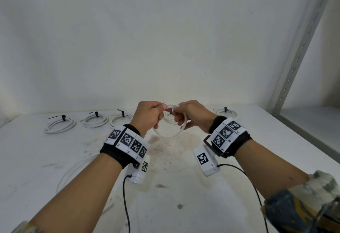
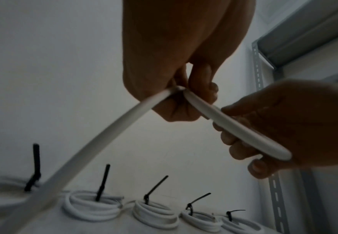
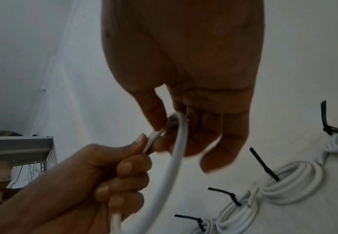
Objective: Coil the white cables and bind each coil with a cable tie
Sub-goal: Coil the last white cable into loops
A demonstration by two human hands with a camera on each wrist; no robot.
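Nearest the viewer, a slack length of white cable lies on the table, below and behind the left wrist; where it ends cannot be told.

Above the table, both hands are raised and meet at a loop of the white cable. The left hand has its fingers curled round the cable at the top of the loop, thumb pressed against the strand. The right hand has its fingers curled likewise, pinching the cable just beside the left thumb; the two hands are touching or nearly so at that spot. The loop hangs beneath the fingers of both hands, clear of the table. A short dark piece shows at the pinch point; what it is cannot be told.

Beyond the fingers, bound coils lie in a row along the far edge of the table, each closed with a black cable tie whose tail stands free. Three coils lie beyond the left hand, one directly behind the held loop and one beyond the right hand.

A slotted metal upright rises past the table's far right corner, against a white wall.
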